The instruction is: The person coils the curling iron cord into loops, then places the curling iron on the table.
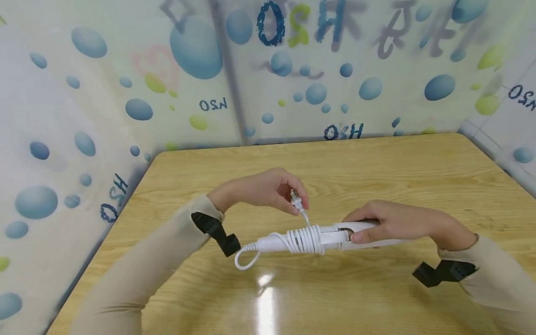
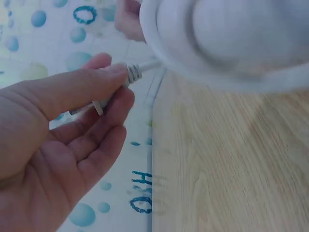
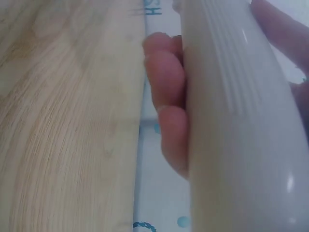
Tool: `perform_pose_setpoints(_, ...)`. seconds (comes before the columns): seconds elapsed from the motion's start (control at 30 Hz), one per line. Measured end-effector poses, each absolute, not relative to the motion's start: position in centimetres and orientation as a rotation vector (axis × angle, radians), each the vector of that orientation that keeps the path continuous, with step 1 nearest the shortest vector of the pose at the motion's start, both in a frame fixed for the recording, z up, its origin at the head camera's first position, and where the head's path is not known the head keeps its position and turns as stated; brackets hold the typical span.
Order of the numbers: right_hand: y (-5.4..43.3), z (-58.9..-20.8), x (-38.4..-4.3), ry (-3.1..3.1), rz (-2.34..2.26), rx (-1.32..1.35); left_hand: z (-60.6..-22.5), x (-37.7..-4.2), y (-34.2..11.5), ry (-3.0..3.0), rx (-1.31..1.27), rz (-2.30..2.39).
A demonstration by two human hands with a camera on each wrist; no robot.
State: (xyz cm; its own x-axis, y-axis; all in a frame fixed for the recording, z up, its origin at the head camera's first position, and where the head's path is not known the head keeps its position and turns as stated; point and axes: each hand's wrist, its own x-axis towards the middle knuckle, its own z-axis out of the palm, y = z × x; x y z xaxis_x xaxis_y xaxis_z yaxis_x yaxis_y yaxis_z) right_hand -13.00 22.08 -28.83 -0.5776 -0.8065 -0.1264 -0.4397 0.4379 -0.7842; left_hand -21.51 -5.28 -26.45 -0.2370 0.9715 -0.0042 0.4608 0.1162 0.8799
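A white hair straightener (image 1: 360, 237) lies across the head view, its cord (image 1: 305, 239) wound in several turns round the handle part. My right hand (image 1: 398, 225) grips its body at the right, thumb on the near side. The right wrist view shows the fingers (image 3: 166, 82) curled round the smooth, ribbed casing (image 3: 231, 125). Above the wound cord, my left hand (image 1: 268, 188) pinches the white plug (image 1: 296, 201) between thumb and fingers, prongs pointing up. From the handle's left end the cord leaves in a small loop (image 1: 247, 260), which looms large and blurred in the left wrist view.
Beneath both hands is a wooden table (image 1: 201, 288) with a bright light reflection near its front. A patterned curtain (image 1: 251, 74) with blue and green dots hangs behind and along the sides. Black wrist cameras (image 1: 215, 232) sit on both sleeves.
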Motion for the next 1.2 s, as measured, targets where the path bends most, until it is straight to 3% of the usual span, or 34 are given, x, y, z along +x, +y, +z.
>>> perform_pose_setpoints(0.27,21.9,-29.0,-13.6,2.227,-0.947,-0.842,-24.8,-19.3,-5.3,2.024,1.51,0.824)
perform_pose_setpoints(0.5,22.0,-30.2,-15.2,2.253,-0.977,-0.793,-26.4,-17.7,-5.3,2.331,1.588,0.684)
perform_pose_setpoints(0.9,22.7,-33.6,-20.4,2.296,-0.986,-0.826,-32.9,-19.9,-4.7,2.655,1.221,0.961)
perform_pose_setpoints(1.2,23.3,-35.2,-21.7,2.41,-0.943,-0.872,-34.2,-22.0,-4.4,2.565,1.06,1.032)
